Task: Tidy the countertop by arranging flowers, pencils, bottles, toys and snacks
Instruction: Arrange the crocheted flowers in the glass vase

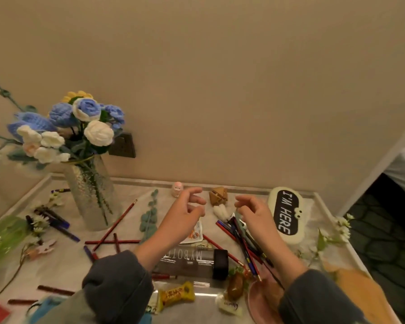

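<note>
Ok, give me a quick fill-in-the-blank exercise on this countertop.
1. The crocheted flowers stand in a glass ____.
2. The white pencil case reads "I'M ____".
3. The clear bottle lying on its side has a ____ cap.
Missing words: vase; HERE; black.

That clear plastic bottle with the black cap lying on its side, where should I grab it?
Grip the clear plastic bottle round the middle of its barrel, probably from above. It lies on its side with the black cap to the right; the grey left sleeve covers its base and coloured pencils crowd the cap end.
</note>
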### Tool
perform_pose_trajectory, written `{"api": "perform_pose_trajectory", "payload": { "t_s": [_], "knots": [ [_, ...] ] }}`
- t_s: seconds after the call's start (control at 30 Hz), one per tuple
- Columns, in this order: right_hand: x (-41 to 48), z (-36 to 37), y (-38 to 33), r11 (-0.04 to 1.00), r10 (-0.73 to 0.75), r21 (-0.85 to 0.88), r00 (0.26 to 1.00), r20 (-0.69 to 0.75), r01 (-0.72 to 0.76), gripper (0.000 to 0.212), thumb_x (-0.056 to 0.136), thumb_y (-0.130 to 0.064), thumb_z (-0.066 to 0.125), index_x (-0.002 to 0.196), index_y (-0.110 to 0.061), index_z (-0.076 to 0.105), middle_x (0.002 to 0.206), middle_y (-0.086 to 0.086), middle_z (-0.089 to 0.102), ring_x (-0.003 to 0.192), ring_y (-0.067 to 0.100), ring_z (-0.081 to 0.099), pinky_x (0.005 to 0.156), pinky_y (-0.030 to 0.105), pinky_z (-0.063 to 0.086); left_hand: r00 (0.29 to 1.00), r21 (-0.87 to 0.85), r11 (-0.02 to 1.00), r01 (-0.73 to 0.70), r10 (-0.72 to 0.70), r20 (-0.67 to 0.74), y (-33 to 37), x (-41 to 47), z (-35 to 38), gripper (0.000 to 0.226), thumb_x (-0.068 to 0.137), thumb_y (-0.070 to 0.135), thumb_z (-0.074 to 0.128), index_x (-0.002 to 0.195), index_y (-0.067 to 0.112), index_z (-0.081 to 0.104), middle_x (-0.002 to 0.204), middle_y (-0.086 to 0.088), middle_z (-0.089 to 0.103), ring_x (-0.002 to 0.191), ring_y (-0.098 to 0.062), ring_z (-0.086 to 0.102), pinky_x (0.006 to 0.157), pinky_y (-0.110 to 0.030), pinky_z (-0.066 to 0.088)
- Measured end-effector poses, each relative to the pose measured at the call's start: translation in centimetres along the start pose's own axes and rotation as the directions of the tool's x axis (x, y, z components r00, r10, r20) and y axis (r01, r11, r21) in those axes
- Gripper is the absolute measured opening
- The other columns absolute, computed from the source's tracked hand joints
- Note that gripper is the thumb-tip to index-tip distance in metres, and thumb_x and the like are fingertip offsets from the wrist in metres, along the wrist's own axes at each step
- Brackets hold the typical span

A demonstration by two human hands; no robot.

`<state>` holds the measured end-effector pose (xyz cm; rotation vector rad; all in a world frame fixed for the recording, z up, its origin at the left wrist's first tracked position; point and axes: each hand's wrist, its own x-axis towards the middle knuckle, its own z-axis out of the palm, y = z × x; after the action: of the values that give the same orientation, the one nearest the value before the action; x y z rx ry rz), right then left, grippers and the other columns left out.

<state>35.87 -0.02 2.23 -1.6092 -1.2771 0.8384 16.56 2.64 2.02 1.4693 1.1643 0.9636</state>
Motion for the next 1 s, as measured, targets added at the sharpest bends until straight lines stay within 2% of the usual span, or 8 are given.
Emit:
{"api": "perform_pose_trajectory", "payload": {
  "t_s": [0.07, 0.17, 0.3, 0.47, 0.63, 0.7, 0.87, 1.0],
  "knots": [
    [-0.8, -0.4, 1.9, 0.996, 0.036, -0.083, 0.999, -0.004, -0.036, 0.027, 0.093, -0.010, 0.051, 0.110, -0.029, 0.059, 0.103, -0.012, 0.062, 0.095, -0.002, 0.057, 0.070, 0.007, 0.041, 0.998, 0.000, 0.999, 0.048, -0.047, 0.047, -1.2, 0.3, 1.4, 0.039, 0.091, 0.008, 0.053, 0.123, 0.028, 0.048, 0.103, 0.005, 0.060, 0.084, -0.014, 0.065, 0.073, -0.036, 0.054],
    [-2.0, -0.5, 4.2, 0.983, 0.103, -0.152, 0.995, 0.001, -0.101, 0.027, 0.093, -0.014, 0.053, 0.116, -0.029, 0.058, 0.100, -0.018, 0.061, 0.093, -0.004, 0.058, 0.070, 0.007, 0.042, 0.989, 0.008, 0.994, 0.105, -0.106, 0.106, -2.9, 0.7, 3.5, 0.038, 0.092, 0.010, 0.055, 0.124, 0.029, 0.047, 0.103, 0.006, 0.062, 0.085, -0.012, 0.066, 0.079, -0.036, 0.053],
    [-3.5, -0.3, 6.4, 0.946, 0.113, -0.309, 0.993, 0.032, -0.098, 0.035, 0.089, -0.013, 0.056, 0.120, -0.030, 0.058, 0.111, -0.013, 0.064, 0.105, 0.005, 0.059, 0.090, 0.022, 0.046, 0.973, 0.107, 0.983, 0.151, -0.167, 0.162, -4.9, 1.2, 5.7, 0.038, 0.092, 0.017, 0.056, 0.124, 0.034, 0.045, 0.102, 0.013, 0.063, 0.087, -0.006, 0.066, 0.082, -0.031, 0.054],
    [-3.8, 0.5, 7.8, 0.842, 0.055, -0.540, 0.992, 0.113, 0.014, 0.047, 0.087, -0.017, 0.055, 0.134, -0.024, 0.052, 0.126, -0.006, 0.054, 0.115, 0.012, 0.054, 0.100, 0.023, 0.041, 0.964, 0.298, 0.944, 0.142, -0.201, 0.176, -7.0, 1.6, 6.9, 0.040, 0.094, 0.020, 0.052, 0.129, 0.035, 0.043, 0.103, 0.016, 0.062, 0.092, -0.002, 0.061, 0.086, -0.034, 0.054],
    [-2.6, 1.7, 8.4, 0.710, 0.064, -0.703, 0.990, 0.127, 0.044, 0.045, 0.092, -0.020, 0.049, 0.137, -0.025, 0.048, 0.124, 0.000, 0.046, 0.108, 0.019, 0.053, 0.088, 0.031, 0.049, 0.968, 0.507, 0.858, 0.086, -0.193, 0.162, -8.0, 1.8, 7.4, 0.041, 0.093, 0.028, 0.046, 0.129, 0.044, 0.037, 0.101, 0.028, 0.059, 0.091, 0.002, 0.059, 0.083, -0.032, 0.053],
    [-2.2, 2.1, 8.7, 0.692, 0.068, -0.721, 0.991, 0.119, 0.039, 0.046, 0.093, -0.020, 0.048, 0.139, -0.027, 0.046, 0.122, 0.002, 0.048, 0.108, 0.021, 0.053, 0.085, 0.032, 0.049, 0.971, 0.535, 0.841, 0.075, -0.184, 0.154, -8.2, 1.8, 7.5, 0.039, 0.094, 0.030, 0.046, 0.129, 0.046, 0.037, 0.098, 0.031, 0.058, 0.093, 0.000, 0.059, 0.084, -0.032, 0.053],
    [-2.0, 2.5, 9.1, 0.747, 0.040, -0.664, 0.998, 0.052, 0.005, 0.039, 0.098, -0.026, 0.047, 0.136, -0.029, 0.052, 0.118, 0.000, 0.050, 0.108, 0.019, 0.053, 0.088, 0.030, 0.047, 0.976, 0.529, 0.846, 0.065, -0.164, 0.141, -8.3, 1.4, 7.6, 0.035, 0.094, 0.031, 0.044, 0.124, 0.049, 0.038, 0.091, 0.037, 0.055, 0.093, 0.002, 0.060, 0.085, -0.031, 0.052],
    [-2.2, 2.3, 8.8, 0.760, -0.025, -0.650, 1.000, 0.007, 0.023, 0.037, 0.099, -0.021, 0.043, 0.133, -0.031, 0.054, 0.114, -0.003, 0.053, 0.101, 0.016, 0.057, 0.079, 0.029, 0.050, 0.981, 0.477, 0.876, 0.067, -0.145, 0.130, -8.0, 1.3, 7.5, 0.031, 0.096, 0.034, 0.042, 0.123, 0.050, 0.040, 0.094, 0.037, 0.056, 0.096, 0.004, 0.058, 0.086, -0.032, 0.053]
  ]
}}
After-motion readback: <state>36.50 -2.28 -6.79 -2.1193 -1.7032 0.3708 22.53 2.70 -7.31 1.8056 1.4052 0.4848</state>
